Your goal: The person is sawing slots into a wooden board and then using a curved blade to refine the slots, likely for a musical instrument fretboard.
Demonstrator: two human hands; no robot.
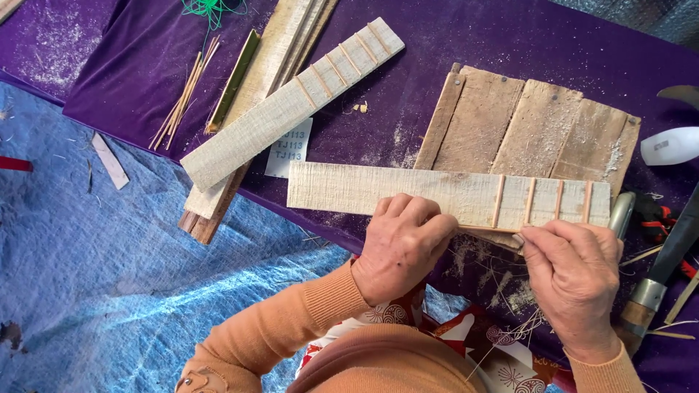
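A long pale wooden strip (378,191) with several thin bamboo cross-pieces set near its right end lies flat in front of me on a worn plank board (524,127). My left hand (400,244) pinches the strip's near edge at the middle. At the near edge below the cross-pieces, my right hand (571,280) has its fingers closed on a thin bamboo sliver (484,230) that runs between the two hands. A second similar strip (291,102) with cross-pieces lies slanted further back.
Purple cloth (451,51) covers the work surface, blue tarp (87,276) to the left. Thin bamboo sticks (182,98), a green bamboo piece (233,80), a white label (287,149), green string (211,9), and knives and pliers (662,255) at right.
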